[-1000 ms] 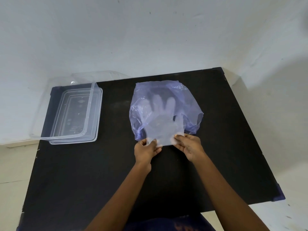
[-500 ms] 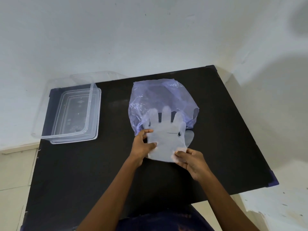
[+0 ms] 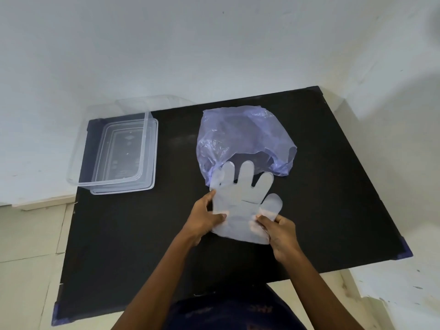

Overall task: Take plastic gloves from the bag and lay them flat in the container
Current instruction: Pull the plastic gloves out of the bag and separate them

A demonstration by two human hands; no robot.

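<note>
A translucent plastic glove (image 3: 240, 198) lies spread over the black table (image 3: 333, 186), its fingertips just at the mouth of a crumpled purple-tinted plastic bag (image 3: 240, 134). My left hand (image 3: 203, 216) pinches the glove's left cuff edge and my right hand (image 3: 279, 231) pinches its right cuff edge below the thumb. A clear rectangular container (image 3: 114, 151) stands at the table's far left corner with nothing visible inside.
The container's clear lid (image 3: 152, 103) lies behind it, partly off the table against the white wall. The table's near edge runs just in front of my body, and pale floor tiles show to the left.
Both hands have drawn the glove toward me, out of the bag; only its fingertips now reach the bag's opening. The bag has slumped and stayed in place.
</note>
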